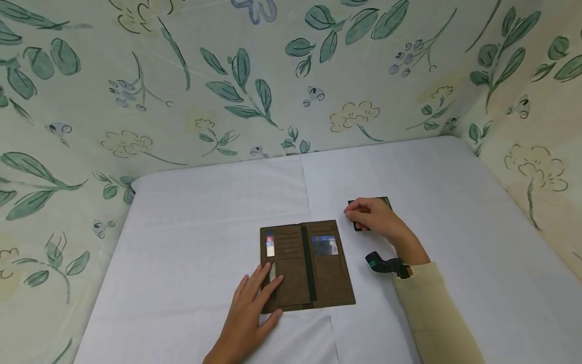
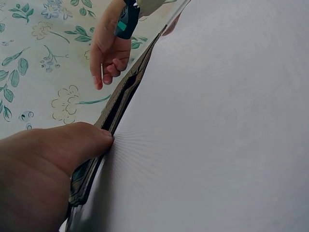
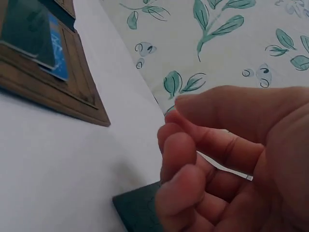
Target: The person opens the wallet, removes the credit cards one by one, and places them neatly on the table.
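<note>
A brown long wallet (image 1: 291,288) lies spread open on the white surface, a dark band running down its middle. Cards show in it: one at the left (image 1: 270,245), one in the right panel (image 1: 325,245). My left hand (image 1: 247,308) rests on the wallet's lower left part, fingers fairly straight. In the left wrist view its thumb (image 2: 77,140) touches the near edge. Beyond the wallet's right side, my right hand (image 1: 375,217) hovers over a flat dark green piece (image 3: 137,208), partly covering it. Its fingers are loosely bent, thumb tip near the index finger, with nothing visible between them.
A white cloth (image 1: 204,227) covers the surface. Behind it and at the sides hangs fabric (image 1: 273,76) printed with leaves and flowers. A black wrist device (image 1: 386,264) sits on the right wrist, above a pale yellow sleeve (image 1: 436,308).
</note>
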`<move>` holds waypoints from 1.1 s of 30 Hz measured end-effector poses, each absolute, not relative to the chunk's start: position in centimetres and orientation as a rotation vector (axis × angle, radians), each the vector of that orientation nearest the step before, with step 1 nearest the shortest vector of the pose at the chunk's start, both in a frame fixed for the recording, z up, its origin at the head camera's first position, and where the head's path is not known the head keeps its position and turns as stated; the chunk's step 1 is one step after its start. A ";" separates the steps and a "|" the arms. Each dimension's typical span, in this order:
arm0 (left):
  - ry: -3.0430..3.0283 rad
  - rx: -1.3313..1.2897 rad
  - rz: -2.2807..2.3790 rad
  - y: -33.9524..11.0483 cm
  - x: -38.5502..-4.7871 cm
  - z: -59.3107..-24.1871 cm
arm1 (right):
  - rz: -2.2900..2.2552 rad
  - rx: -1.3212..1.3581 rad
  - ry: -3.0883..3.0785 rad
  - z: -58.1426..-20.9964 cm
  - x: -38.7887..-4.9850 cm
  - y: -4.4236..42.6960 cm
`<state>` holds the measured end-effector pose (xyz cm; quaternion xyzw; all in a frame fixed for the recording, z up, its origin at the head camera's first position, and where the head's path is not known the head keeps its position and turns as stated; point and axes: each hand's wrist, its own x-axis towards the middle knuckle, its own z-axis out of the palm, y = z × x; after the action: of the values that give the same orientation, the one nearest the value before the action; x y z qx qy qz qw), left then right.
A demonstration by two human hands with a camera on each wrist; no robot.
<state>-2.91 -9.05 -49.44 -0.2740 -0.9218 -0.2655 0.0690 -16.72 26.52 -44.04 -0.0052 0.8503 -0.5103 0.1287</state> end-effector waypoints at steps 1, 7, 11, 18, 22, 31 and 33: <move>-2.776 -0.825 -0.802 -9.0 -2.9 -49.4 | -1.473 -0.049 2.464 -44.1 -16.7 26.2; -2.760 -0.834 -0.803 -9.0 -3.0 -49.6 | -1.397 -0.170 2.399 -44.7 -16.5 24.7; -2.749 -0.839 -0.804 -9.0 -3.0 -49.6 | -1.365 -0.206 2.357 -45.1 -16.4 23.9; -2.755 -0.836 -0.796 -9.1 -3.0 -49.6 | -1.292 -0.317 2.451 -45.6 -16.5 23.1; -2.763 -0.834 -0.785 -9.1 -3.0 -49.7 | -1.229 -0.305 2.505 -46.0 -16.7 22.9; -2.756 -0.838 -0.789 -9.0 -3.1 -49.7 | -1.160 -0.227 2.564 -46.0 -16.7 22.2; -2.750 -0.843 -0.789 -9.0 -3.1 -49.7 | -1.167 -0.202 2.573 -45.9 -16.7 22.1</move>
<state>-3.10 -9.00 -49.68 -0.2816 -0.9191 -0.2638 0.0793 -16.70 22.08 -45.91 -0.0703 0.8976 -0.4070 0.1540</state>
